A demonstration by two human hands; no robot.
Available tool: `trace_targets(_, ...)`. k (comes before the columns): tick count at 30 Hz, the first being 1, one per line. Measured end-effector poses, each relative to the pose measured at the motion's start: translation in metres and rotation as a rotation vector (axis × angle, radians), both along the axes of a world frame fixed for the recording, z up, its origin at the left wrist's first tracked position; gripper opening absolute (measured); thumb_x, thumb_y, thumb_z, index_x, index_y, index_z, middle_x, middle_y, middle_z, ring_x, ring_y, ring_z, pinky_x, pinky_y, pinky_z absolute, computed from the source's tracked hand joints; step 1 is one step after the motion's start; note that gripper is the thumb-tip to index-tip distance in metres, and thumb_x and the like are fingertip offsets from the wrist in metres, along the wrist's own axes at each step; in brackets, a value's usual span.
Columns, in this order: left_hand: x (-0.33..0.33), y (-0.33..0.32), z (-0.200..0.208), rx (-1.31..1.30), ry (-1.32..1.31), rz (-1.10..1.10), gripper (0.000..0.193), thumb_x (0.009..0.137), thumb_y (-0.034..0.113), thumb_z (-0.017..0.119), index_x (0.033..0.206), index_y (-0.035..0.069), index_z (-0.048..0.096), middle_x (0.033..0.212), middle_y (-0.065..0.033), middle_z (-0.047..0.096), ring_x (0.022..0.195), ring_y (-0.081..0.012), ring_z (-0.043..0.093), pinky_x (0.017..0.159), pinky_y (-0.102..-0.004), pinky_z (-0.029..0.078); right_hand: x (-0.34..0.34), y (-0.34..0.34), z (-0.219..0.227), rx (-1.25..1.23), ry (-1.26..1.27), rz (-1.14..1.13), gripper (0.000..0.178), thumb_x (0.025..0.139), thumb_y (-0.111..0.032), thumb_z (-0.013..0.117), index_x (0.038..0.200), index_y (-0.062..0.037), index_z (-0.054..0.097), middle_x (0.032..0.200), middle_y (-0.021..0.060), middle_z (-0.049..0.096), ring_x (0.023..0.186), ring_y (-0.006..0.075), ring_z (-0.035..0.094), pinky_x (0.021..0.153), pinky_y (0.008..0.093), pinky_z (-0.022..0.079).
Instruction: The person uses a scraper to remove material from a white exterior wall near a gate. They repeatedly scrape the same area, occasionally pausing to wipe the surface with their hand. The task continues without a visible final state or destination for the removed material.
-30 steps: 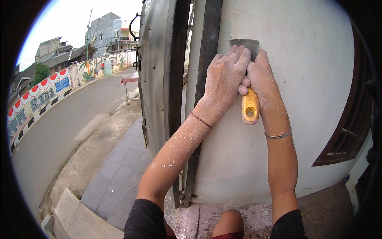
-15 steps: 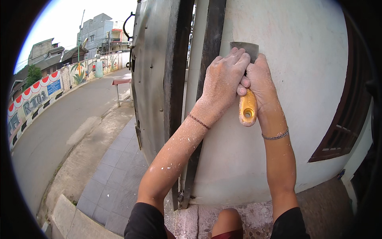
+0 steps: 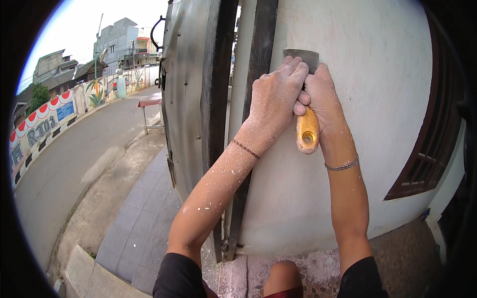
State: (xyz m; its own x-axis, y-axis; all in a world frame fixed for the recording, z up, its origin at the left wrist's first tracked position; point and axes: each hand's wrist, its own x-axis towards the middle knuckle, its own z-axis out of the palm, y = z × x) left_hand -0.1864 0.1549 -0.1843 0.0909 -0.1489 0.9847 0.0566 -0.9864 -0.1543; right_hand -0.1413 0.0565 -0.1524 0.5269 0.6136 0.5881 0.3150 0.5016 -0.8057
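Note:
A scraper with a wide grey blade and a yellow handle is held against the white wall, blade edge upward. My right hand is wrapped round the handle, whose holed end sticks out below the palm. From the left, my left hand presses over the blade's base, its fingers closed on the tool. Pale dust coats both hands, and white flecks speckle the left forearm. The middle of the handle is hidden under the fingers.
Left of the wall stand a dark post and a corrugated metal gate. A brown-framed window is on the right. Grey tiles border a road at left. Dusty paving lies below.
Both hands and the scraper appear slightly further left and a little higher in the picture, while the background has also shifted slightly left. The grip looks the same.

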Motion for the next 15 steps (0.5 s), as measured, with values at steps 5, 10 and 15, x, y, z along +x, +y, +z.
trace_targets(5,-0.0045,-0.0004,0.0097,-0.053,0.09,-0.003,0.043,0.076,0.011,0.074,0.116,0.002,0.064,0.12,-0.0174,0.067,0.113,-0.0312,0.064,0.094,-0.0378,0.055,0.003,0.0034,0.0082,0.025,0.0,0.078,0.024,0.084,0.002,0.035,0.108,0.0035,0.03,0.066,0.0049,0.045,0.042,0.0083,0.044,0.033,0.0247,0.044)
trace_targets(10,-0.0056,-0.0026,0.006,-0.009,0.072,0.05,0.038,0.075,0.008,0.074,0.112,0.002,0.064,0.109,-0.017,0.07,0.1,-0.0313,0.069,0.09,-0.037,0.056,0.0054,0.0003,0.0064,-0.013,0.015,0.039,0.024,0.084,0.003,0.035,0.108,0.0051,0.032,0.064,0.0044,0.045,0.042,0.0077,0.044,0.033,0.0246,0.044)
trace_targets(15,-0.0024,-0.0009,0.0039,-0.03,0.03,-0.041,0.039,0.075,0.009,0.074,0.112,0.002,0.064,0.108,-0.0167,0.07,0.097,-0.03,0.07,0.09,-0.0368,0.056,-0.0011,0.0009,0.0067,-0.008,0.013,0.003,0.026,0.086,0.003,0.035,0.111,0.0046,0.029,0.065,0.0044,0.045,0.042,0.0077,0.043,0.033,0.0247,0.044)
